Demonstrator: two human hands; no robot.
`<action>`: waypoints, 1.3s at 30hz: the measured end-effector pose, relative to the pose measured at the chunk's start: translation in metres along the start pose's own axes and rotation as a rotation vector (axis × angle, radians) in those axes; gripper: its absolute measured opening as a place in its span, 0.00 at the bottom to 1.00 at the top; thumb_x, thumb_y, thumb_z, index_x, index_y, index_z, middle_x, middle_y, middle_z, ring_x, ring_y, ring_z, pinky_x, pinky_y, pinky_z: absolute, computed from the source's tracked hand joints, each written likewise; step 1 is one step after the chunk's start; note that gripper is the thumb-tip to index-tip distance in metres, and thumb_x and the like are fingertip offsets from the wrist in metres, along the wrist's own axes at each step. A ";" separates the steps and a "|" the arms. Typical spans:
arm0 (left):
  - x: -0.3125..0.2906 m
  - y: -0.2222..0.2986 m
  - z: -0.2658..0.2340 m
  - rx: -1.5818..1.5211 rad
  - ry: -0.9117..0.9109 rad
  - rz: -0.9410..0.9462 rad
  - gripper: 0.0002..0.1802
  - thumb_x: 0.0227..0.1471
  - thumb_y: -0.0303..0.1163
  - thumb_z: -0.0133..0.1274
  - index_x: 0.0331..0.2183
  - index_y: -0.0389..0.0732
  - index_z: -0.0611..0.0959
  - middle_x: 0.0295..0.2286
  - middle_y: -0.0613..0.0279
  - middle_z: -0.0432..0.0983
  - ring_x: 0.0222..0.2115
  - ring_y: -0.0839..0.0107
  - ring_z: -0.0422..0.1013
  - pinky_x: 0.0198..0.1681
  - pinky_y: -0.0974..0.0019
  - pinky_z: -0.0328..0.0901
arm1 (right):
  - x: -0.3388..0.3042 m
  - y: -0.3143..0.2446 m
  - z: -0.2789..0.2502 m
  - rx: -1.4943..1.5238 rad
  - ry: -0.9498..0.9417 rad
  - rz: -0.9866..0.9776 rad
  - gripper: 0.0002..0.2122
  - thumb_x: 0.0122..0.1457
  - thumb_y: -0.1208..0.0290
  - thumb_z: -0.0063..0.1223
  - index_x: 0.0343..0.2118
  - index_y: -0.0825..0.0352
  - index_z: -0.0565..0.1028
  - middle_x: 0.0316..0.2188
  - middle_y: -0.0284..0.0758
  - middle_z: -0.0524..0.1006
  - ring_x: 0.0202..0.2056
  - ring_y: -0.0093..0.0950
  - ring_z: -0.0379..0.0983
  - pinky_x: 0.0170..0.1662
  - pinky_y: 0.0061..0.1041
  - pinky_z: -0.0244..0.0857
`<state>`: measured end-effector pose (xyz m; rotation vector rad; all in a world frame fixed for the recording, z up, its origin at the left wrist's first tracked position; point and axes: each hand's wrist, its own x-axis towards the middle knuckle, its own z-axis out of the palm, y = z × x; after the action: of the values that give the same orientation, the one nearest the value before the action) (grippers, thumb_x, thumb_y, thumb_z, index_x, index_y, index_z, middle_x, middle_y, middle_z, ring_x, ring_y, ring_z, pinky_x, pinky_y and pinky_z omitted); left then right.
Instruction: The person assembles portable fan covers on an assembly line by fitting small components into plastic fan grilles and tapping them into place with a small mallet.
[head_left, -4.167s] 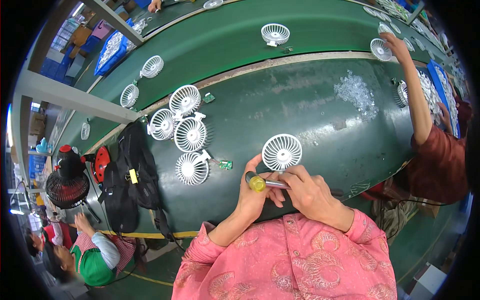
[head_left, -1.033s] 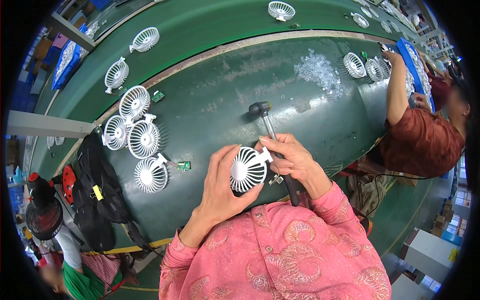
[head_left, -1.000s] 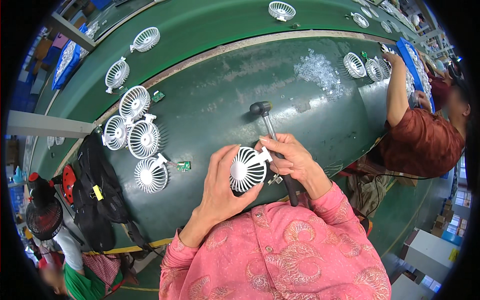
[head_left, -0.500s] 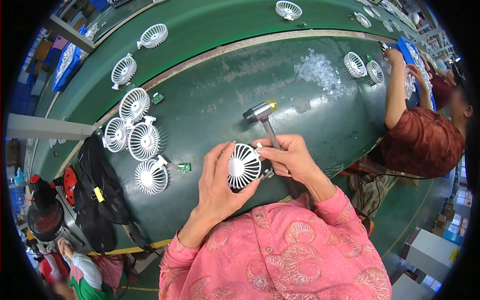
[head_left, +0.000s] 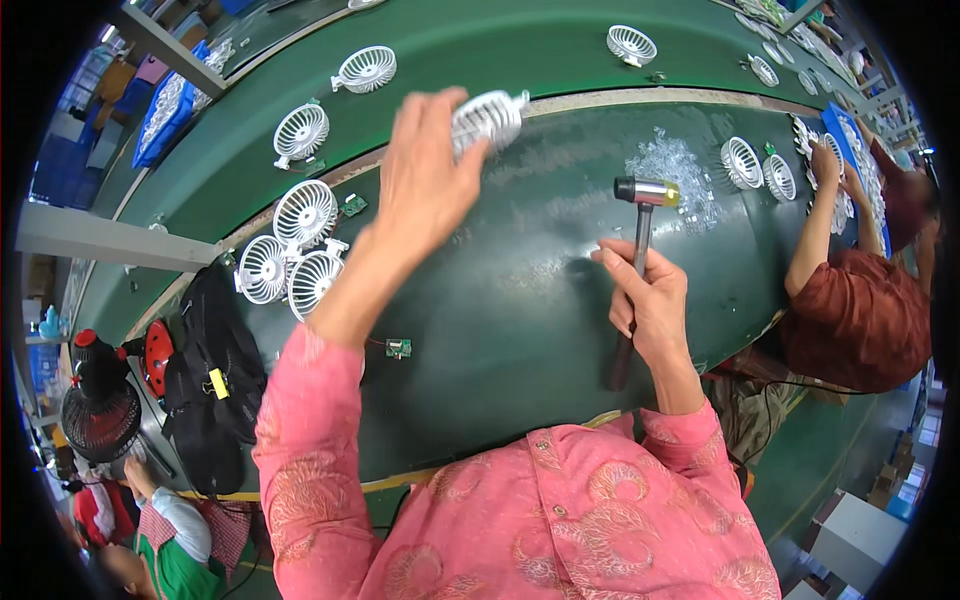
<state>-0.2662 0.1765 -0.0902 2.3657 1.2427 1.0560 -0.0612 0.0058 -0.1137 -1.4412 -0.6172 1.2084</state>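
Note:
My left hand (head_left: 428,180) is stretched forward with its fingers wrapped round a white round fan cage (head_left: 487,122), slightly blurred, over the bench's far edge by the conveyor. On the right, my right hand (head_left: 652,305) grips the dark handle of a mallet (head_left: 650,191) with a silver and yellow head, thumb and forefinger raised off it. Beside my left forearm lie white fan cages (head_left: 305,215), several grouped together, some partly hidden by the arm. A small green circuit board (head_left: 398,348) rests to the right of that forearm.
A green conveyor (head_left: 500,60) runs along the back, carrying white fan cages (head_left: 367,69). Small clear plastic pieces (head_left: 668,180) are heaped right of centre. A co-worker in a dark red shirt (head_left: 850,310) sits at right, near a blue tray (head_left: 850,140). A black bag (head_left: 210,385) hangs at left.
My left hand has carried the fan cage from in front of my chest up and away toward the conveyor. My right hand has let go of the cage and moved right, keeping the mallet.

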 end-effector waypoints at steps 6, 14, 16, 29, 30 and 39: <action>0.060 -0.113 0.033 0.163 -0.039 -0.162 0.33 0.49 0.35 0.59 0.53 0.31 0.69 0.56 0.43 0.61 0.57 0.46 0.59 0.60 0.55 0.58 | -0.016 0.016 0.002 -0.002 -0.161 0.175 0.09 0.61 0.76 0.55 0.41 0.75 0.77 0.29 0.37 0.79 0.10 0.13 0.57 0.11 0.17 0.48; 0.080 -0.151 0.039 0.069 -0.068 -0.391 0.33 0.48 0.33 0.57 0.54 0.27 0.69 0.51 0.36 0.67 0.52 0.50 0.67 0.55 0.57 0.62 | -0.019 0.033 0.008 -0.010 -0.271 0.299 0.09 0.61 0.73 0.57 0.39 0.75 0.77 0.25 0.35 0.79 0.10 0.13 0.58 0.11 0.18 0.49; 0.072 -0.120 0.036 -0.113 -0.044 -0.475 0.32 0.47 0.34 0.57 0.52 0.27 0.72 0.45 0.38 0.72 0.45 0.51 0.72 0.50 0.57 0.65 | -0.016 0.032 0.004 -0.005 -0.262 0.283 0.09 0.62 0.73 0.55 0.39 0.75 0.77 0.24 0.35 0.79 0.09 0.13 0.57 0.10 0.17 0.48; -0.128 0.113 0.005 -0.663 -0.186 -0.186 0.31 0.50 0.19 0.55 0.56 0.31 0.67 0.49 0.49 0.65 0.48 0.60 0.70 0.52 0.63 0.66 | -0.025 0.003 0.014 0.032 -0.092 -0.113 0.15 0.64 0.65 0.54 0.46 0.74 0.75 0.17 0.30 0.74 0.09 0.13 0.58 0.10 0.17 0.49; -0.139 0.116 0.005 -0.645 -0.213 -0.168 0.31 0.50 0.19 0.55 0.56 0.32 0.66 0.50 0.49 0.65 0.48 0.60 0.70 0.52 0.62 0.67 | -0.028 0.004 0.013 0.003 -0.131 -0.113 0.13 0.62 0.65 0.56 0.40 0.72 0.76 0.14 0.25 0.69 0.10 0.12 0.58 0.11 0.17 0.48; -0.185 0.103 -0.027 -0.970 -0.208 -0.492 0.22 0.59 0.21 0.48 0.55 0.35 0.69 0.45 0.48 0.75 0.33 0.72 0.75 0.35 0.71 0.73 | -0.030 -0.001 0.001 -0.251 -0.115 -0.040 0.14 0.62 0.62 0.56 0.31 0.71 0.77 0.13 0.24 0.69 0.11 0.12 0.59 0.13 0.17 0.47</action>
<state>-0.2917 -0.0346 -0.1055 1.3083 0.8621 0.9106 -0.0719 -0.0200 -0.1023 -1.5659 -0.8992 1.2207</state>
